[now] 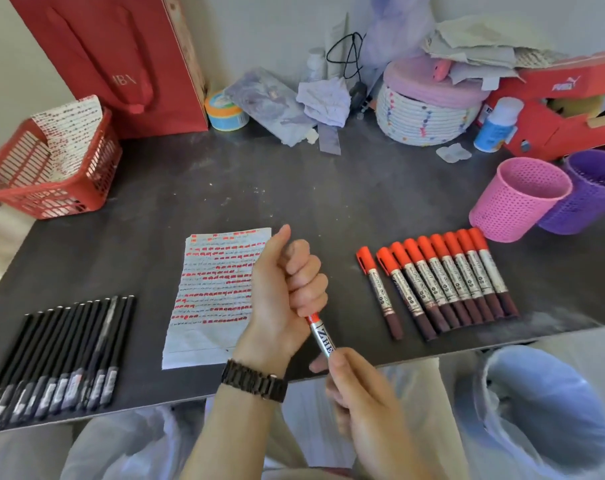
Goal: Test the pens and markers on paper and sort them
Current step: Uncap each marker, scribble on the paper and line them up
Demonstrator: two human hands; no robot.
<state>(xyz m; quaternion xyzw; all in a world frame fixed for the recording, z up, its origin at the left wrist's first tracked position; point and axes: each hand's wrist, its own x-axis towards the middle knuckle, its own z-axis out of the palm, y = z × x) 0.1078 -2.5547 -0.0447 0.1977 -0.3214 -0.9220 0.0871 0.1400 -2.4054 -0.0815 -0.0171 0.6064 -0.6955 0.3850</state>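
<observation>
Head view, near to far: my right grip [356, 386] pinches the lower barrel of a red marker [321, 336] between thumb and curled fingers, just over the near edge of the counter [294, 188]. My left grip [283, 289], with a dark watch [256, 379] on the wrist, is closed in a fist round the upper, capped end of the same marker, thumb pointing up. The marker is tilted and held clear of the counter surface. Left of the hands lies a lined paper sheet [207, 341] covered in rows of red test marks. Further left, a row of black pens [62, 358] lies side by side at the near edge. To the right, a row of red-capped markers [443, 282] lies side by side, caps pointing away; the leftmost sits slightly apart. Beyond that row, a pink mesh cup [515, 199] and a purple mesh cup [592, 195] stand touching. At far left, a red basket [44, 181] holds another marked sheet, with a red paper bag [121, 57] behind it.
</observation>
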